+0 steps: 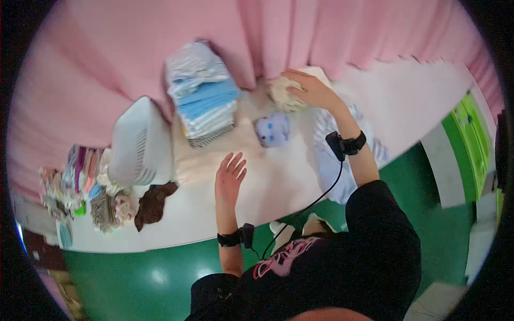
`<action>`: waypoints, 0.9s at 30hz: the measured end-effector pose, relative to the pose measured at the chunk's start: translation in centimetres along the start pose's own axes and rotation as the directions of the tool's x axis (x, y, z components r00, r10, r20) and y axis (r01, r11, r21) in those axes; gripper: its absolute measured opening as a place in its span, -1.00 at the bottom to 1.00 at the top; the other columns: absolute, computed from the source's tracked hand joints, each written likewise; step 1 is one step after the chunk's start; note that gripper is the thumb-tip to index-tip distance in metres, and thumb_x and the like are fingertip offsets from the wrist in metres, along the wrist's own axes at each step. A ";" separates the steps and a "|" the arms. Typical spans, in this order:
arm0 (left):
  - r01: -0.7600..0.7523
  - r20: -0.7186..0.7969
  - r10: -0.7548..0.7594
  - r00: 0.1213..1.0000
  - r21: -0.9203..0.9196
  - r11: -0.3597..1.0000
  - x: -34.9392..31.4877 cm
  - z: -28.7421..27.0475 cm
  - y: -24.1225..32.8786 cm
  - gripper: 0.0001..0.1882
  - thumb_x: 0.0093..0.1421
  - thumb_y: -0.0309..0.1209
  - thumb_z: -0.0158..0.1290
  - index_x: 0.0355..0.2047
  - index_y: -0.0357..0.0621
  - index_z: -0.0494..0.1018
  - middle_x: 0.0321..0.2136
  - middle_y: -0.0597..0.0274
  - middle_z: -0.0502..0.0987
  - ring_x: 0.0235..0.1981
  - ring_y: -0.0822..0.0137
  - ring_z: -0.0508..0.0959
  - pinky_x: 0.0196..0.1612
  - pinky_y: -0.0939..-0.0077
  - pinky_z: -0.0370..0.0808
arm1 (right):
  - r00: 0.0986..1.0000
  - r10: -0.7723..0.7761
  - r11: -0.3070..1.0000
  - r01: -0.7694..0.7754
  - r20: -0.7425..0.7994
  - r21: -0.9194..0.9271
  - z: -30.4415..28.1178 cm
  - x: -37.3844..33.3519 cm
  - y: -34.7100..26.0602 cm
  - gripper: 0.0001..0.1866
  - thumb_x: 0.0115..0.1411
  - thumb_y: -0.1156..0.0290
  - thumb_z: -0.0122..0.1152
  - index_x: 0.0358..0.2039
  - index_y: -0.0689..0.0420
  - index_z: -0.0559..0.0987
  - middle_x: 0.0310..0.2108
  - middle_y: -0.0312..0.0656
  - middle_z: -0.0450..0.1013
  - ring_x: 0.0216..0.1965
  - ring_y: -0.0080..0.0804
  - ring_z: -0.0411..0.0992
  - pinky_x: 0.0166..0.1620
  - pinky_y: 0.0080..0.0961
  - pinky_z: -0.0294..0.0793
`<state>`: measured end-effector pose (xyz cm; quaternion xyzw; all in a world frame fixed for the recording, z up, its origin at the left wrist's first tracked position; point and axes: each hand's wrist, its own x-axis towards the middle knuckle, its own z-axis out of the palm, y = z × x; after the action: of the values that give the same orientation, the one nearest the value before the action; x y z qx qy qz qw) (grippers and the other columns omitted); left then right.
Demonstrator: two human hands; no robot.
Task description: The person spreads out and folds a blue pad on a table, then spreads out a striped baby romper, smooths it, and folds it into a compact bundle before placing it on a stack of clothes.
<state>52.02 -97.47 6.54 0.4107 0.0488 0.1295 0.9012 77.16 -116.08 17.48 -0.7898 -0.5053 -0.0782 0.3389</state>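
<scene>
My left hand (230,177) is held up over the table's near part, fingers apart, holding nothing. At the far side of the table my right hand (310,90) curves over a crumpled cream cloth (285,95), thumb and fingers around its edge. Closer to me sits a small pale lilac piece (273,130) with blue and dark spots, slightly blurred. Under my right forearm lies a crumpled white-and-pale-blue cloth (333,174). A stack of folded cloths (206,93), blue, white and patterned, rises left of the lilac piece.
A white plastic basket (140,143) stands left of the stack. A dark brown cloth (153,205) and a row of rolled or folded textiles (88,171) lie farther left on the white table (198,227). Pink curtain (342,32) hangs behind; a green-and-white cabinet (458,150) stands at right.
</scene>
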 end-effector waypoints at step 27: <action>0.255 -0.410 0.216 0.886 0.821 0.511 6.0 16.2 -27.2 -0.67 -0.20 -0.32 -0.06 -0.48 -0.37 0.31 -0.56 0.13 0.39 -0.51 0.34 0.38 -0.42 0.52 0.32 | 0.584 0.539 0.751 -0.660 -0.607 0.032 -18.0 -34.2 25.2 -0.80 0.02 0.40 -0.15 -0.36 0.21 0.35 -0.55 0.08 0.35 -0.48 0.01 0.33 -0.44 -0.20 0.29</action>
<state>66.24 -124.72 -3.17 0.7572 0.3245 0.1717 0.5402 86.16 -159.16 3.67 -0.8793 -0.0680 -0.2455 0.4024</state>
